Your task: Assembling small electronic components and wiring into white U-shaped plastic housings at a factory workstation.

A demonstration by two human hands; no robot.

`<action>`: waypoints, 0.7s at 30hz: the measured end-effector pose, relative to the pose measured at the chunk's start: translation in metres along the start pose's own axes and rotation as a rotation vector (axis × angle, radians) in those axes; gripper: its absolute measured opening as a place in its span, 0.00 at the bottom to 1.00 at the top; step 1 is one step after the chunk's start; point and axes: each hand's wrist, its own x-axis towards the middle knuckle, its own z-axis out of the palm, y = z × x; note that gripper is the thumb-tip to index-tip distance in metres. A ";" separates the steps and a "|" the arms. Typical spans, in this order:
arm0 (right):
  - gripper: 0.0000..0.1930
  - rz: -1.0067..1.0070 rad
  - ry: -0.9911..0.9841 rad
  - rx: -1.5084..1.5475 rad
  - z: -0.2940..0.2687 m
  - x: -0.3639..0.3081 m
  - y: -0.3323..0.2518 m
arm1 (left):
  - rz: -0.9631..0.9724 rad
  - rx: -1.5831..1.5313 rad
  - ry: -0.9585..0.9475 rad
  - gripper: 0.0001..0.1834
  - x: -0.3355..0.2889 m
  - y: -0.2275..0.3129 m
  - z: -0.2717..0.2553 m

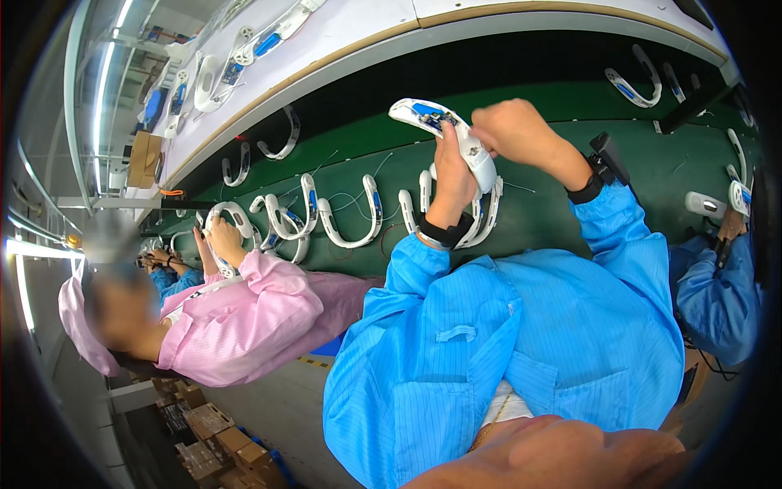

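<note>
My left hand (456, 175) is closed around a white curved device housing (476, 159), holding it up above the green workbench (562, 187). Inside the housing's raised end lie a blue block and a small circuit board (446, 120), by my thumb. My right hand (521, 133) is curled with its fingers pinched together at the housing's right edge. Whatever those fingertips grip is hidden. Below my left hand, more white curved housings (492, 216) stand on the bench, partly covered by my wrist.
Several U-shaped white housings (350, 242) lie to the left, with thin wires among them. A co-worker in pink (244, 318) handles one there; a blue sleeve (717, 297) shows at right. A white shelf (350, 41) runs across the back. Cardboard boxes (216, 432) sit lower left.
</note>
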 end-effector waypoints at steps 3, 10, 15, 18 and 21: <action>0.11 -0.044 0.548 0.015 -0.013 0.025 0.011 | -0.149 0.019 0.050 0.20 0.002 0.011 0.005; 0.15 0.386 0.300 0.733 0.007 0.023 0.059 | -0.244 -0.207 -0.049 0.18 0.015 0.021 0.007; 0.40 0.750 0.016 1.311 0.113 -0.062 0.086 | -0.215 -0.549 0.116 0.16 0.035 0.040 -0.018; 0.45 0.777 0.014 1.818 0.163 -0.092 0.054 | -0.152 -0.565 0.194 0.14 0.046 0.051 -0.024; 0.44 0.767 -0.049 2.197 0.150 -0.094 0.015 | -0.079 -0.617 0.313 0.11 0.053 0.059 -0.020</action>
